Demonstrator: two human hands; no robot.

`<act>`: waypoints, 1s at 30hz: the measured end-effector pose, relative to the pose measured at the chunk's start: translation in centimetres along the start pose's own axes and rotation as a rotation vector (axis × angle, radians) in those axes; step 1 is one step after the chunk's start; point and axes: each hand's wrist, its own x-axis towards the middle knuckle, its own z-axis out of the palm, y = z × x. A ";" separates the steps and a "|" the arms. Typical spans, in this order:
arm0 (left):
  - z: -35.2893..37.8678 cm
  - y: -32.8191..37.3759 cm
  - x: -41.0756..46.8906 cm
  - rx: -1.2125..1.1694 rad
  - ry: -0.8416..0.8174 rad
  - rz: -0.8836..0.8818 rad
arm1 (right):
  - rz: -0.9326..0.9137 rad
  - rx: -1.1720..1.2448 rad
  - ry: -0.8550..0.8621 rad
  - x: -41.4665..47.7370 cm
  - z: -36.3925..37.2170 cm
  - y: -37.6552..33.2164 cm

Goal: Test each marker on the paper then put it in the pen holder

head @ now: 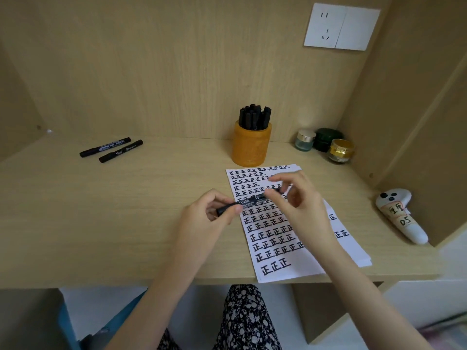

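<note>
Black and slim, the marker [252, 201] is held in the air between both hands, lying nearly level with its right end a little higher, over the left edge and upper half of the paper [307, 265]. The left hand [207, 218] grasps the marker's left end, its fingers [217, 198] curled round the barrel and the thumb pressed on top. The right hand [299, 202] pinches the right end between thumb and forefinger, with the other fingers loosely spread above. I cannot tell whether the cap is on or off.

The paper is white, lies on the pale wood desk [101, 213] in front of the person, and carries rows of the same black handwritten character; its near edge reaches the desk's front edge. More sheets show under its right side.

Just beyond the paper's far edge stands the amber pen holder [251, 150], upright, with a bunch of black markers [254, 117] standing in it. Well to the left, near the back of the desk, two loose markers [106, 147] lie side by side.

To the right of the pen holder sit three small jars [340, 151] in a cluster. A white controller [404, 219] with handwritten labels lies at the desk's right edge. A white wall socket [341, 26] is fixed on the back panel.
</note>
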 end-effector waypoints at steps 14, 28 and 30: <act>0.6 0.4 4.7 -0.135 0.030 0.020 | -0.440 -0.295 -0.274 6.0 2.8 1.6; 1.6 -5.2 5.6 -0.029 -0.020 -0.128 | -0.171 0.003 0.314 19.2 2.8 3.3; 1.6 -5.3 5.7 -0.039 -0.018 -0.129 | -0.176 0.007 0.308 19.8 3.5 3.8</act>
